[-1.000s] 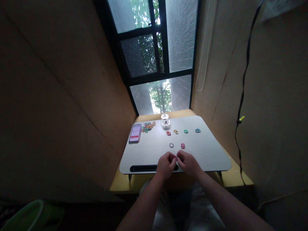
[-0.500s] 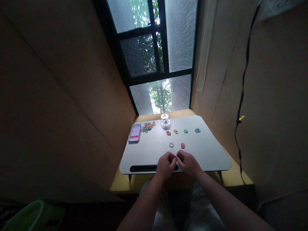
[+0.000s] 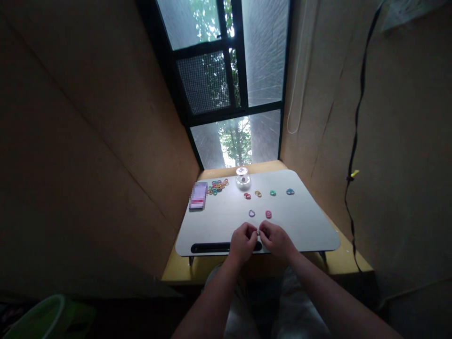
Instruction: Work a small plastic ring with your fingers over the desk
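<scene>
My left hand (image 3: pixel 243 239) and my right hand (image 3: pixel 276 239) meet over the near edge of the white folding table (image 3: pixel 219 226). Both are closed in a pinch, fingertips almost touching. A tiny greenish bit shows between them, too small to name. Just beyond my fingers lie a purple ring (image 3: pixel 252 213), shaped like a small hair tie, and a pink ring bundle (image 3: pixel 269 214). Farther back sit small ring groups: red (image 3: pixel 247 196), yellow (image 3: pixel 258 193), green (image 3: pixel 272 192) and blue (image 3: pixel 290 191).
A heap of mixed coloured rings (image 3: pixel 218 187) lies at the back left beside a phone (image 3: pixel 198 196). Behind the groups stands a clear round container (image 3: pixel 243 182). A black slot (image 3: pixel 210 247) runs along the near edge. Walls close in on both sides, with a window (image 3: pixel 235 136) ahead.
My fingertips have parted slightly, and a tiny greenish bit now shows between them. The rings, phone and container stay where they were.
</scene>
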The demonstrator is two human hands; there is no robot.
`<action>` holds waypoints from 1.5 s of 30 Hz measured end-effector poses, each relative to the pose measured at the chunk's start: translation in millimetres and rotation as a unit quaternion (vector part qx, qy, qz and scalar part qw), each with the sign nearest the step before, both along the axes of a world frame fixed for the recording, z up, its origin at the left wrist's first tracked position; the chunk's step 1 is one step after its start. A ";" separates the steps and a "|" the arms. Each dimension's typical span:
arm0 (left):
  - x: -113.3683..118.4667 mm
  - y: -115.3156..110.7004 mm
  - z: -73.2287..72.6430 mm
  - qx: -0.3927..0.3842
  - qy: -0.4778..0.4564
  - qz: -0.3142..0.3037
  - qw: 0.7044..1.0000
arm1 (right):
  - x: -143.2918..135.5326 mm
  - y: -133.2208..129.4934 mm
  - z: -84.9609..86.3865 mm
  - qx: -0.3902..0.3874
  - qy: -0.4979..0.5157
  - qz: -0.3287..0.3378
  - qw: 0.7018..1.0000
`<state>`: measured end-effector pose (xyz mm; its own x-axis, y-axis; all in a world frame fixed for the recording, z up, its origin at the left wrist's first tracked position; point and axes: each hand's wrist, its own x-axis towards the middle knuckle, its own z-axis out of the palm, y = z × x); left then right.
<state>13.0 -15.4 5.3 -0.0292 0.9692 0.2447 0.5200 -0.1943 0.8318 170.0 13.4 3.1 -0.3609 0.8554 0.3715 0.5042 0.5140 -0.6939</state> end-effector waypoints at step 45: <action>1.1 -2.8 5.0 -0.005 0.015 -0.017 1.000 | 0.0 0.0 -1.7 -0.007 -0.010 0.003 1.000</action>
<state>14.1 -18.2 10.3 0.0099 0.9718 0.2355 0.5377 -0.2037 0.8182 170.0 13.4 1.4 -0.3728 0.8589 0.3511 0.5161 0.5064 -0.6908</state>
